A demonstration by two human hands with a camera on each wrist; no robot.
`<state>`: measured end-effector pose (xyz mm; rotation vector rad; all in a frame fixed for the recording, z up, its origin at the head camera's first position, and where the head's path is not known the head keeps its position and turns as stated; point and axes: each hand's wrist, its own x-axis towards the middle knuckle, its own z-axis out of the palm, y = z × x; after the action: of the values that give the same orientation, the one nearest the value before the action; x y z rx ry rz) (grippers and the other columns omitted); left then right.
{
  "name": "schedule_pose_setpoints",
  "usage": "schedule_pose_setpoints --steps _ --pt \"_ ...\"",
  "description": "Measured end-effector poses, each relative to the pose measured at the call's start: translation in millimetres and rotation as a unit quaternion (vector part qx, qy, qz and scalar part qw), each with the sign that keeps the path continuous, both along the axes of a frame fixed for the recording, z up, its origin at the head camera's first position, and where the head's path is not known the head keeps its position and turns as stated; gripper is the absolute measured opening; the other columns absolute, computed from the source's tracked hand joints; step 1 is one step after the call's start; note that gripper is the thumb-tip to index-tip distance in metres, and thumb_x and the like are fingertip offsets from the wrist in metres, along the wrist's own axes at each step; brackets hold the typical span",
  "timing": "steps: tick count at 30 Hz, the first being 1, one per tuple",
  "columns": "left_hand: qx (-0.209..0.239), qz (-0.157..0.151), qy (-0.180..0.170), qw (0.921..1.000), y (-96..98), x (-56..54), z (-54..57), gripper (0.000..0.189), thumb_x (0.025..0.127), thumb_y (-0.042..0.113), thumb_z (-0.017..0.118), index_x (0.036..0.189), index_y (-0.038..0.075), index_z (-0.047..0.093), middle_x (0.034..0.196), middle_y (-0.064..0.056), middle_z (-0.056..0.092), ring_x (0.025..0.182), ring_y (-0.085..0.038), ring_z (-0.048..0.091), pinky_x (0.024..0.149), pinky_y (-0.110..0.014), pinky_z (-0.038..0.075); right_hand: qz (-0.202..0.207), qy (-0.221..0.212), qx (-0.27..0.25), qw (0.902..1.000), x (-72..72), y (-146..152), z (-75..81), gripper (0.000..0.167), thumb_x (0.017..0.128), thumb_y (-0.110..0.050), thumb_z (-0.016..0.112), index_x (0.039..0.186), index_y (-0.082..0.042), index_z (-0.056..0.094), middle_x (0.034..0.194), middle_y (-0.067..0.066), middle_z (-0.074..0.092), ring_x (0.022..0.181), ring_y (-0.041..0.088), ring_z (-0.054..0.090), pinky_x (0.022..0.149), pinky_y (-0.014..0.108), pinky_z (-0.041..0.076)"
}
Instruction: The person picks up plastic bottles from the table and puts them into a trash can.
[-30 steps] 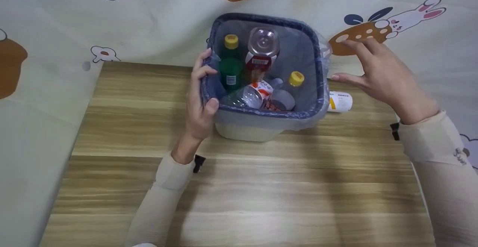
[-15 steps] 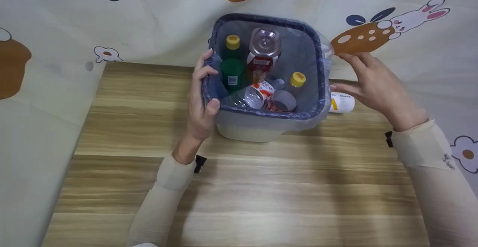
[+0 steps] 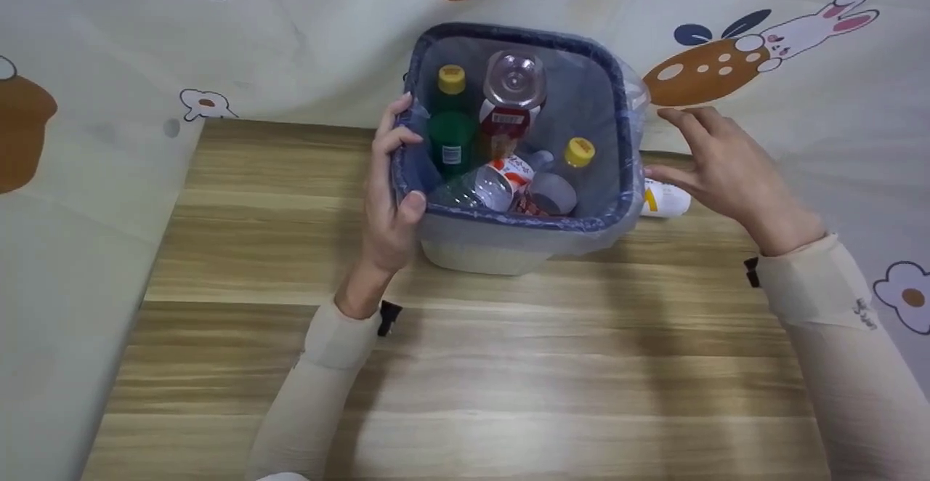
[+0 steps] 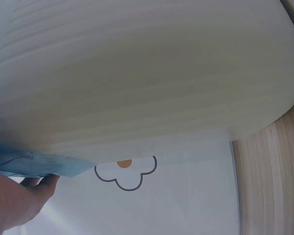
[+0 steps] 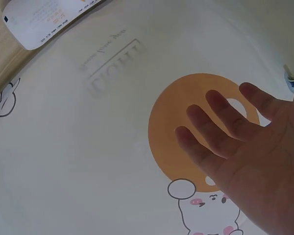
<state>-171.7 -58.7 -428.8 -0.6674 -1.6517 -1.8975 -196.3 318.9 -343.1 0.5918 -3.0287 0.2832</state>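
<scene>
A trash bin (image 3: 465, 257) with a dark blue rim and a clear plastic liner stands at the back of the table. My left hand (image 3: 389, 208) grips its left rim, fingertips hooked over the edge; the left wrist view has this hand (image 4: 19, 198) beside the bluish liner. My right hand (image 3: 726, 165) is at the bin's right side, thumb tip right at the liner; in the right wrist view the hand (image 5: 250, 152) has extended, spread fingers. Inside the bin are a green bottle (image 3: 450, 136), an upturned clear bottle (image 3: 514, 81), a bottle with a red-and-white label (image 3: 488, 189) and a yellow-capped bottle (image 3: 579, 152).
A white can-like container (image 3: 667, 199) lies on the wooden table (image 3: 508, 379) right of the bin, partly hidden behind it. A pale curtain (image 3: 327, 45) printed with flowers, carrots and a rabbit hangs behind and along both sides of the table.
My right hand has moved slightly down and left, closer to the bin's right side. My left hand stays on the rim, and the bin and bottles stay put.
</scene>
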Motion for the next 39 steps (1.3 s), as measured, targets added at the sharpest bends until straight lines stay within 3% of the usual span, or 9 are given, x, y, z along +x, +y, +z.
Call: schedule_pose_setpoints --steps 7,12,17,30,39 --pt "-0.005 0.005 0.001 1.0 0.6 0.0 1.4 0.074 0.091 0.067 0.046 0.122 0.0 0.044 0.155 -0.015 0.033 0.142 -0.032 0.031 0.11 -0.051 0.035 -0.005 0.001 0.006 1.0 -0.5 0.3 -13.8 0.08 0.088 -0.049 0.071 0.15 -0.009 0.04 0.139 0.028 0.047 0.123 0.049 0.047 0.101 0.064 0.037" --pt "-0.003 0.001 0.003 1.0 1.4 0.2 2.2 0.075 0.091 0.067 0.046 0.122 -0.001 0.044 0.155 -0.016 0.032 0.142 -0.032 0.031 0.11 -0.052 0.036 0.003 0.019 0.003 0.9998 0.7 2.1 -32.6 0.074 0.089 -0.045 0.072 0.147 -0.009 0.043 0.142 0.026 0.044 0.127 0.049 0.043 0.104 0.066 0.033" --pt "-0.005 0.001 0.005 1.0 1.2 0.2 2.3 0.074 0.091 0.067 0.047 0.122 -0.001 0.044 0.155 -0.017 0.032 0.142 -0.033 0.031 0.11 -0.052 0.036 -0.003 0.004 0.006 1.0 1.6 6.0 -47.6 0.075 0.09 -0.046 0.07 0.15 -0.013 0.039 0.147 0.026 0.039 0.131 0.052 0.038 0.106 0.068 0.028" --pt "-0.011 0.005 0.002 0.9999 -1.4 0.9 1.4 0.073 0.091 0.068 0.046 0.122 0.002 0.044 0.155 -0.016 0.032 0.142 -0.033 0.031 0.109 -0.054 0.036 -0.019 -0.015 -0.009 0.9997 -1.7 10.2 -65.4 0.078 0.089 -0.05 0.07 0.149 -0.011 0.04 0.148 0.027 0.036 0.131 0.052 0.037 0.105 0.071 0.025" --pt "-0.005 0.01 0.007 0.9999 1.2 0.2 0.1 0.077 0.091 0.069 0.045 0.121 -0.002 0.043 0.154 -0.019 0.032 0.142 -0.033 0.03 0.111 -0.052 0.034 -0.001 0.008 -0.039 0.9992 -3.0 15.2 -91.7 0.078 0.087 -0.037 0.075 0.149 -0.009 0.037 0.144 0.028 0.039 0.131 0.052 0.037 0.102 0.071 0.027"
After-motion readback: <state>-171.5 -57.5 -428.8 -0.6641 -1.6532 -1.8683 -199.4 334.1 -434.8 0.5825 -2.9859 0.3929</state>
